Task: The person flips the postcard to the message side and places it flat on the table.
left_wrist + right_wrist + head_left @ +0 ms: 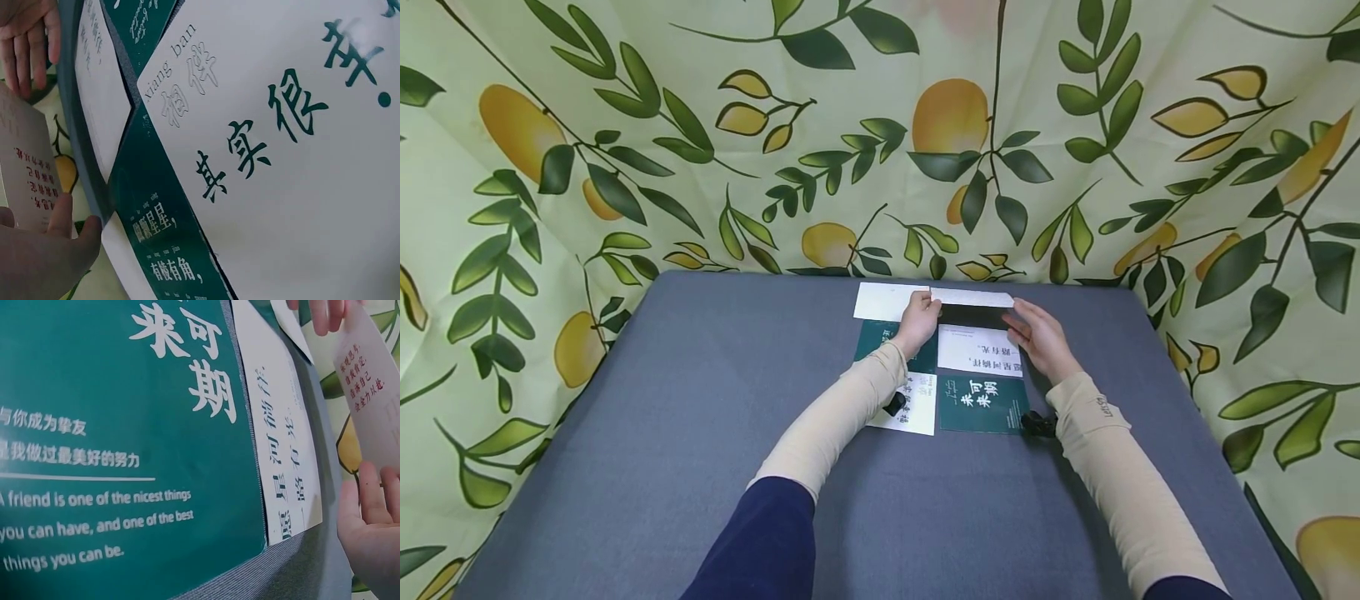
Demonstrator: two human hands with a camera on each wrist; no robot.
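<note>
In the head view, both hands are holding a pale card [972, 297] lifted at the far edge of the grey fabric worktop [700, 417]: the left hand [919, 317] is pinching its left end with curled fingers, while the right hand [1033, 332] is lying at its right end with fingers mostly straight, and whether it is pinching the card there is hard to tell. A dark shadow is showing under the card. Nearer the person, several flat rectangular cards are lying side by side: a white card [979, 350] with green Chinese characters, a dark green card [983, 403] reading 未来可期, and a white card [913, 407] partly hidden by the left sleeve. A leaf-and-lemon print cloth [625, 150] is hanging behind. In the left wrist view, the held card [28, 162] is showing red characters too blurred to read, its edge cut off by the frame; the printed word "xiang ban" is standing out on a matte white card [281, 156]. In the right wrist view, the green card [125, 425] is reading "A friend is one of the nicest things you can have", and the right hand's fingers [369, 500] are touching the translucent held card [375, 400].
</note>
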